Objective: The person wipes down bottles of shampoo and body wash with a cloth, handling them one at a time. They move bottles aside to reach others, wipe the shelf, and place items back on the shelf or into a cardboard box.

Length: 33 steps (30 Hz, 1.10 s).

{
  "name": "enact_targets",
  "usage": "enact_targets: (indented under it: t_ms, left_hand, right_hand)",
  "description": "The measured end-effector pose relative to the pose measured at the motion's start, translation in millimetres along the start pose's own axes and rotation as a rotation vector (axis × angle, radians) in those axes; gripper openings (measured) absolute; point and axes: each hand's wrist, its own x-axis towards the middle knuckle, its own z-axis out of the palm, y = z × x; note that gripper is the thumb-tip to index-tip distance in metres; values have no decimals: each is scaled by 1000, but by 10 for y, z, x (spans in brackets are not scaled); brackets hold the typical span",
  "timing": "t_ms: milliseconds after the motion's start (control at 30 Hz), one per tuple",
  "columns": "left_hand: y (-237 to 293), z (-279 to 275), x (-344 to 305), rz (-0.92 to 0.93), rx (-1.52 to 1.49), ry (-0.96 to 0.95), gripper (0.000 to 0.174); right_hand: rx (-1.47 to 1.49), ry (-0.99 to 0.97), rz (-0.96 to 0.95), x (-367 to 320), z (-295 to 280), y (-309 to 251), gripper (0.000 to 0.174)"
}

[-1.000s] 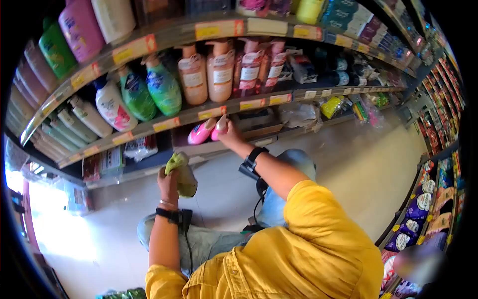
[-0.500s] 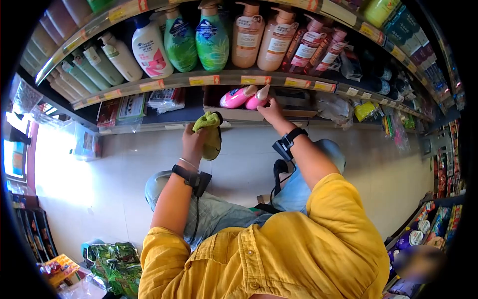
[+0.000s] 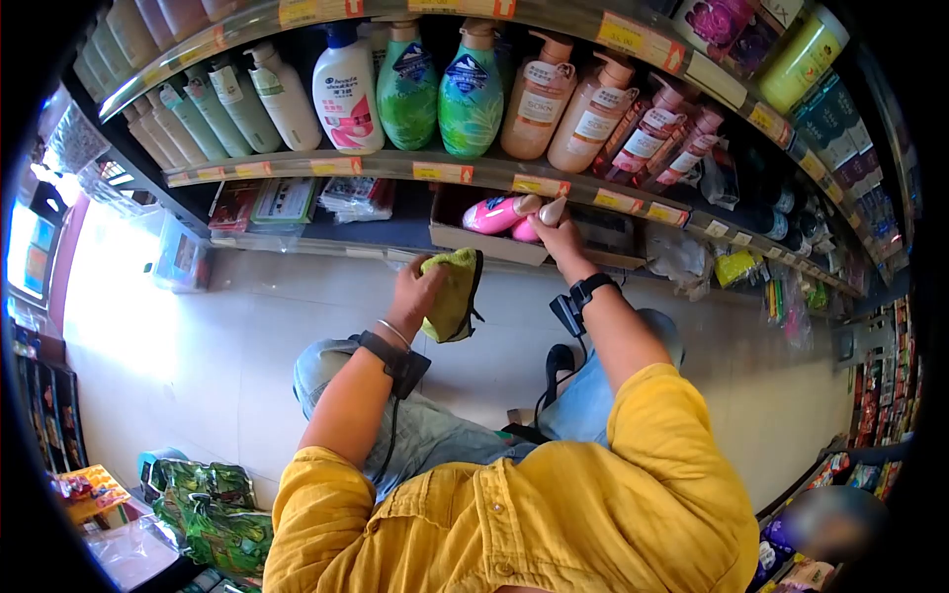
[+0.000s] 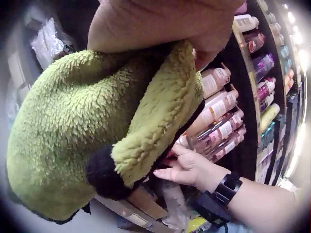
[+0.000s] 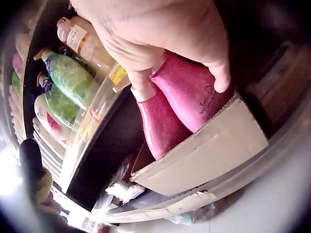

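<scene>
Two pink bottles [image 3: 497,212] with pale caps lean in a cardboard box [image 3: 484,243] on the bottom shelf. The right hand [image 3: 560,240] grips the right-hand bottle near its cap; in the right wrist view the hand [image 5: 160,34] covers its top, and the other bottle [image 5: 160,121] leans beside it. Fingers of the left hand [image 3: 416,295] pinch a fuzzy yellow-green cloth [image 3: 456,296] with dark edging, which hangs in front of the shelf. In the left wrist view the cloth [image 4: 63,126] fills much of the frame.
Pump bottles [image 3: 471,99] stand in a row on the shelf above the box, behind a rail of price labels [image 3: 442,172]. Plastic-wrapped packets [image 3: 356,198] lie left of the box, and a clear plastic bag [image 3: 679,259] lies to its right. Tiled floor [image 3: 237,366] lies below.
The head view has shifted along the shelf. The cloth has swung out to the right of the left hand and hangs more spread. The right hand stays at the pink bottles, its fingers now round the cap end.
</scene>
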Motion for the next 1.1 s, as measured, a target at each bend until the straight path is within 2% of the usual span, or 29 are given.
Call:
enact_targets:
  t_ms: [67, 267, 433, 500, 567, 633, 733, 833, 933, 1100]
  left_hand:
    - [-77, -9, 43, 23, 104, 6, 37]
    - [-77, -5, 70, 53, 30, -39, 36]
    - [-25, 60, 58, 101, 138, -38, 40]
    - [32, 88, 25, 86, 209, -57, 49]
    - [32, 120, 20, 103, 183, -43, 51]
    - [12, 124, 25, 116, 156, -19, 54]
    - [-81, 60, 72, 44, 110, -33, 53]
    - [-122, 47, 88, -62, -25, -55, 48]
    - [-103, 46, 79, 93, 166, -67, 31]
    - [-5, 50, 12, 85, 319, -105, 25]
  right_hand:
    - [-1, 43, -14, -36, 27, -28, 43]
    - [87, 157, -154, -72, 27, 65, 44]
    - [137, 142, -185, -137, -58, 17, 47]
    - [207, 151, -211, -188, -93, -7, 48]
    - [183, 157, -242, -258, -133, -13, 47]
    - [338, 163, -270, -314, -123, -28, 44]
    - [288, 115, -217, -432, -284, -122, 42]
    - [384, 83, -170, -545, -406, -221, 42]
    - [456, 58, -202, -568, -529, -166, 43]
    - [520, 52, -128, -608, -691, -82, 43]
